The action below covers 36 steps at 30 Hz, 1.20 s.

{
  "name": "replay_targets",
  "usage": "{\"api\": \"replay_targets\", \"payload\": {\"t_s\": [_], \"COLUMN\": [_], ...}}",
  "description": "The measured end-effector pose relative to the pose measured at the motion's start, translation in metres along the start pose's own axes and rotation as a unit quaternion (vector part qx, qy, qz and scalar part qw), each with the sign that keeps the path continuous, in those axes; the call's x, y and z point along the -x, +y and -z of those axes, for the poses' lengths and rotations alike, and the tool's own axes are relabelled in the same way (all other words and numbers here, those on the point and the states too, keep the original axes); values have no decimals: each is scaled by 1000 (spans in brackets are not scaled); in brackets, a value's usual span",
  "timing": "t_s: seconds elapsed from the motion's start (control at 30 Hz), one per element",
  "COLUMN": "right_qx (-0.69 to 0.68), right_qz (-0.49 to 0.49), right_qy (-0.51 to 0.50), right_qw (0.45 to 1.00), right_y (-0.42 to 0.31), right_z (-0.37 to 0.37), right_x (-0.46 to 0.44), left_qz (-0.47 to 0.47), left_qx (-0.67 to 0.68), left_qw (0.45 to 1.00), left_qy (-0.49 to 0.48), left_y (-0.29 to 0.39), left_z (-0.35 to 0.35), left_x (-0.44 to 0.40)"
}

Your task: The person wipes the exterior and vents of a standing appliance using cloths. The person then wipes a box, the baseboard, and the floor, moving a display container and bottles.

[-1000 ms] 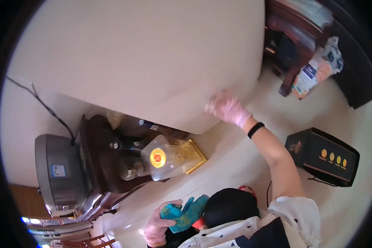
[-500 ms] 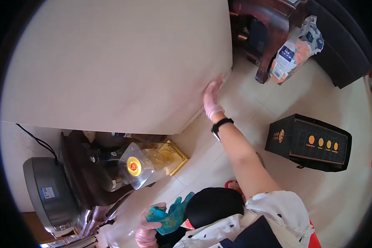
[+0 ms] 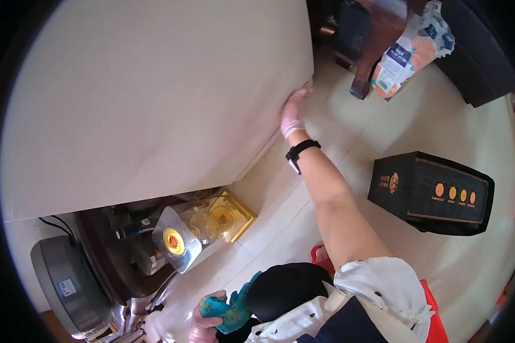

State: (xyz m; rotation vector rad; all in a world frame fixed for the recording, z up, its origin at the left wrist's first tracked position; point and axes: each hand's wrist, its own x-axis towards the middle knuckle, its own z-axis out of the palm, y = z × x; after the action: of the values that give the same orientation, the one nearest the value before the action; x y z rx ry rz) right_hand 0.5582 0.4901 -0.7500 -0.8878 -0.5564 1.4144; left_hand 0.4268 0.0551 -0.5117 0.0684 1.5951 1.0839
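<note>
My right hand [image 3: 295, 110], in a thin pink glove with a black watch at the wrist, lies against the lower edge of a large pale panel [image 3: 166, 97]. Its fingers are together and bent around that edge, partly hidden, so a grip cannot be made out. Low in the view, my left hand [image 3: 203, 323], gloved in pink as well, is closed on a teal glove [image 3: 226, 311] with yellowish stains, close to my black-covered knee.
A clear case with a gold base [image 3: 234, 217] stands beside dark wooden furniture [image 3: 91, 246] and a grey appliance [image 3: 71, 286]. On the tiled floor are a black box [image 3: 429, 194] and a printed packet [image 3: 400, 63] near a wooden leg [image 3: 363, 80].
My right hand has gone from a blurred spot before the panel to the panel's lower edge. The view has shifted. My left hand keeps hold of the teal glove.
</note>
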Motion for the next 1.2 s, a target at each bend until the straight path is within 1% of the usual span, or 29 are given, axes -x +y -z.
{"api": "replay_targets", "payload": {"t_s": [0.07, 0.13, 0.17, 0.2, 0.23, 0.27, 0.33, 0.37, 0.4, 0.43, 0.47, 0.53, 0.57, 0.6, 0.63, 0.67, 0.7, 0.73, 0.77, 0.8, 0.83, 0.87, 0.9, 0.93, 0.97, 1.0, 1.07, 1.13, 1.2], "right_qx": [244, 266, 270, 361, 435, 435, 488, 483, 406, 304, 237, 308, 308, 234, 157, 159, -84, -321, -349, -377, -303, -248, -277, -278, -262, -242, -248, -362, -464], "right_qz": [62, 153, 147, 210, 267, 265, 334, 337, 126, -97, 50, 93, 94, -12, -116, -112, -229, -335, -303, -272, -169, -101, -152, -156, -257, -353, -305, -297, -287], "right_qy": [90, 48, 48, -105, -253, -253, -280, -283, -197, -95, -28, 28, 19, -52, -120, -125, -102, -66, -65, -68, -105, -125, -75, -78, 0, 79, 101, -23, -146], "right_qw": [964, 951, 950, 903, 822, 822, 756, 757, 884, 943, 970, 947, 947, 971, 973, 973, 964, 883, 884, 883, 932, 955, 946, 945, 930, 900, 914, 883, 825], "right_y": [11, 66, 84, 96, 94, 94, 89, 85, 81, 76, 58, 78, 87, 94, 95, 85, 76, 62, 41, 17, 2, -6, 40, 57, 68, 77, 61, 32, 6], "right_z": [-19, -45, -44, -41, -40, -33, -13, -10, -3, 1, -2, -14, -19, -21, -24, -31, -37, -44, -41, -33, -32, -27, -8, -9, -20, -32, -47, -29, -8], "right_x": [24, 101, 143, 182, 198, 192, 165, 142, 122, 104, 89, 98, 120, 152, 167, 163, 162, 164, 157, 140, 122, 106, 82, 89, 97, 103, 115, 103, 88], "left_qz": [16, 8, 15, 22, 27, 31, 27, 16, 13, -2, 1, -80, -105, -109, -171, -229, -279, -321, -312, -311, -347, -372, -348, -327, -286, -289, -306, -309, -278], "left_qx": [1, 4, -19, -19, -28, -36, -41, -35, -24, -32, -24, 43, 49, 57, 18, -21, -89, -160, -227, -226, -356, -479, -516, -552, -565, -564, -618, -608, -601], "left_qw": [1000, 1000, 1000, 1000, 999, 999, 999, 999, 1000, 999, 1000, 992, 983, 982, 968, 947, 919, 884, 879, 878, 821, 749, 734, 717, 729, 728, 667, 673, 693], "left_qy": [9, 18, 4, 6, 4, 3, 2, 4, 12, 10, 19, 83, 140, 142, 184, 226, 263, 300, 279, 286, 280, 268, 272, 272, 261, 262, 282, 287, 287], "left_y": [2, 7, 15, 15, 15, 14, 12, 7, 1, 1, -1, 2, 8, 15, 21, 27, 31, 32, 32, 35, 39, 44, 49, 53, 54, 52, 51, 51, 56], "left_z": [2, -11, -23, -27, -28, -28, -21, -15, -10, -6, -6, -11, -18, -23, -26, -29, -34, -34, -20, -22, -26, -29, -31, -33, -27, -21, -14, -13, -16], "left_x": [-2, -10, -12, -14, -17, -20, -17, -14, -6, -2, 1, 0, 1, 0, -3, -9, -18, -24, -27, -31, -35, -38, -41, -44, -50, -52, -60, -61, -62]}}
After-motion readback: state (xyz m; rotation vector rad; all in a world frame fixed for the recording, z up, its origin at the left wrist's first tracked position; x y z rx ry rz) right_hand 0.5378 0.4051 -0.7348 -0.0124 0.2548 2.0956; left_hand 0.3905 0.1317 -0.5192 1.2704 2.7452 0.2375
